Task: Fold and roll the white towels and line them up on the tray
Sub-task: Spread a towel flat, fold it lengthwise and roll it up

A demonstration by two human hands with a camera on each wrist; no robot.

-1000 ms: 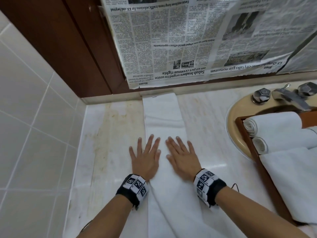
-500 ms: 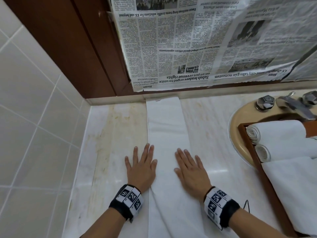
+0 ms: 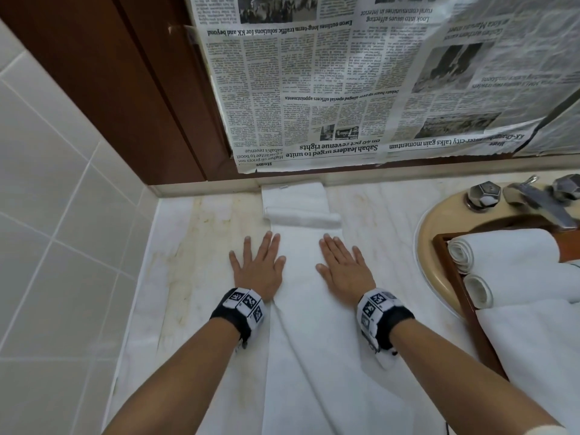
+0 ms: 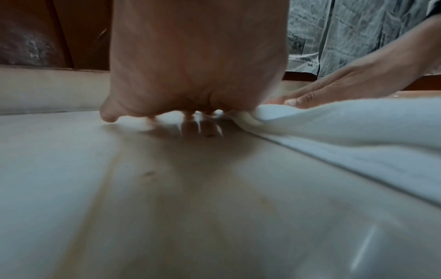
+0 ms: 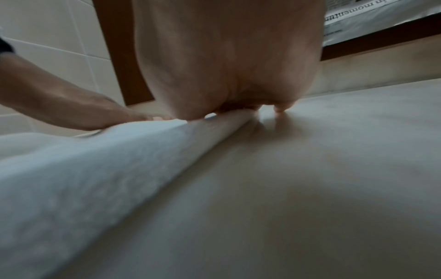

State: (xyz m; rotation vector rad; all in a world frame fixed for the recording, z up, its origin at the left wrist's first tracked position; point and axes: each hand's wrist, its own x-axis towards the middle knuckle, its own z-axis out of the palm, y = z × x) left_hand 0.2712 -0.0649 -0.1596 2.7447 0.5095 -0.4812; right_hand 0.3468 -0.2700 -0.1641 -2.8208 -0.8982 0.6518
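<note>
Since a second ago the two hands have been sliding apart, from side by side on the middle of the folded towel point(image 3: 309, 324) to its two long edges, and a low ridge point(image 3: 303, 215) is now showing across the cloth near its far end. The towel is lying as a long narrow strip on the table point(image 3: 188, 277), running from the back wall toward the person. The left hand point(image 3: 259, 268) is resting flat on the left edge, partly on the marble, its fingers point(image 3: 266, 243) straight and spread, gripping nothing. The right hand point(image 3: 345, 271) is lying flat on the right edge, fingers point(image 3: 332, 246) likewise extended and holding nothing.

The step looks like smoothing the strip before rolling it. To do it well, the person is likely needing to keep both palms pressing evenly while sweeping outward, so the long edges stay parallel; the ridge probably wants flattening first, or the roll may come out lopsided.

To the right, two rolled towels point(image 3: 502, 249) are lying side by side at the far end of the wooden tray point(image 3: 470, 309), which is sitting over the sink point(image 3: 430, 246), with more white cloth point(image 3: 533, 346) draped over its near part. Newspaper point(image 3: 361, 83) is covering the wall behind
</note>
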